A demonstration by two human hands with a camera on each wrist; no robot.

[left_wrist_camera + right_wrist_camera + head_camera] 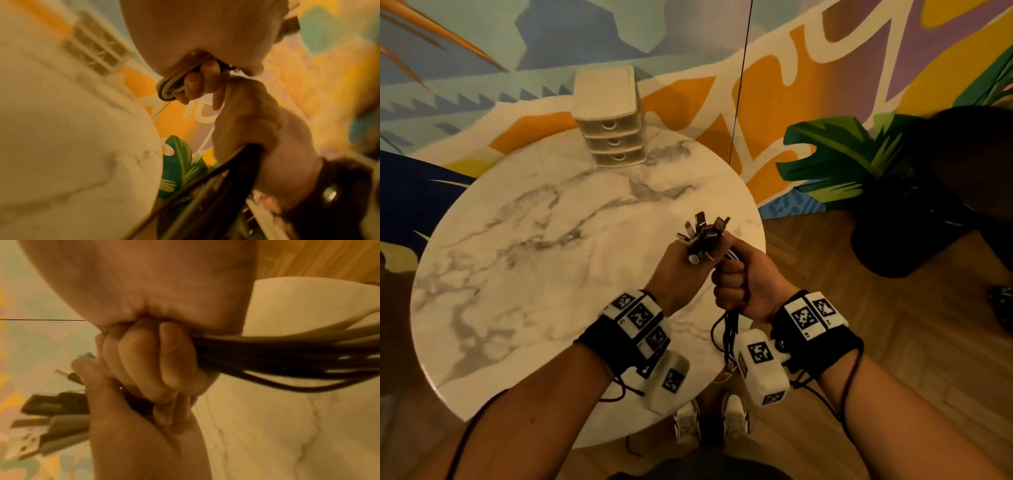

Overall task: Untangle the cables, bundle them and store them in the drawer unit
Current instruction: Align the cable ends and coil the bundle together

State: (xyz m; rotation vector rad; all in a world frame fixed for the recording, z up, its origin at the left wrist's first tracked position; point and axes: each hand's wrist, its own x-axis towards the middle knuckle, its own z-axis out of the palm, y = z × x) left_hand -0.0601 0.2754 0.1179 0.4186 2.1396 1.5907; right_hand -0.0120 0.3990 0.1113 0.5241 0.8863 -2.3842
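Because the plug ends are gathered into one fan above the left hand (681,263), the cables (703,233) look already combed out and lined up, which I judge is the bundling step. That hand curls around the bunch just below the connectors, while the right hand (736,284), touching it on the right, is fisted tight around the same strands lower down, probably to keep them parallel and taut. Both hands hover over the near right edge of the marble table (534,240). From the right fist the dark cords hang down past the wrist and drop out of sight below the table rim, so their free length and any remaining knots cannot be judged. At the far side of the table stands the drawer unit (610,120), well apart from the hands, with all its drawers pushed in. Whether a tie secures the bundle is hidden by the fingers, and both wrist views are blurred.
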